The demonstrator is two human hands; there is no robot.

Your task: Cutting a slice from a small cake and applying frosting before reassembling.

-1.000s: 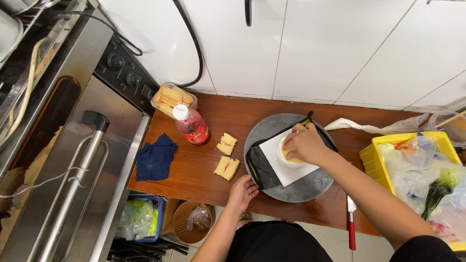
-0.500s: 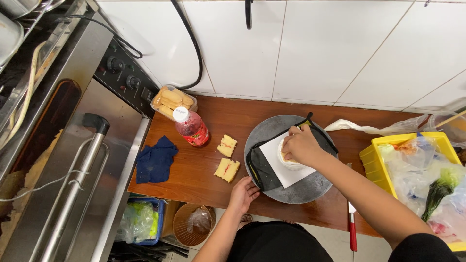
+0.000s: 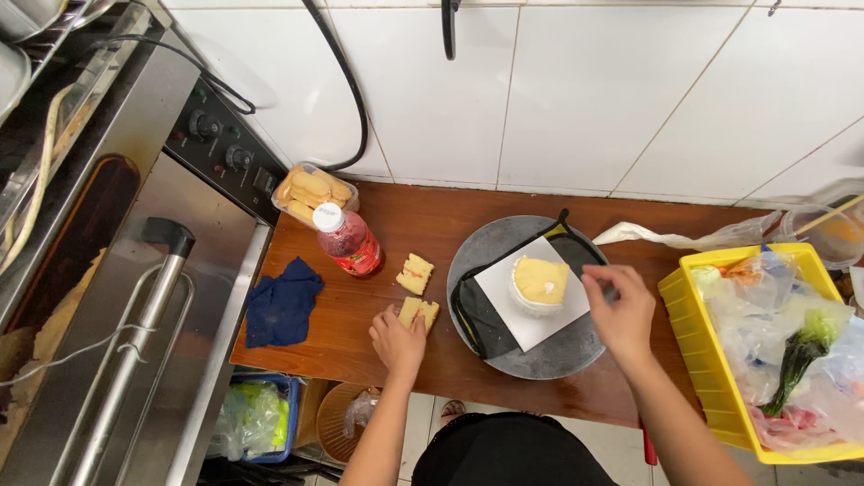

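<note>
- bright, even light from above; soft short shadows on the wooden counter (image 3: 432,225).
- mild glare on the white tiles (image 3: 576,90) and oven door (image 3: 171,297).
- edges bend outward; the centre is sharp.

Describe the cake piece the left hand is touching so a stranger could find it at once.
On the brown wooden counter, left of the round grey turntable, lie two yellow cake pieces. The left hand touches the nearer cake piece; the farther piece lies beside the red bottle.
</note>
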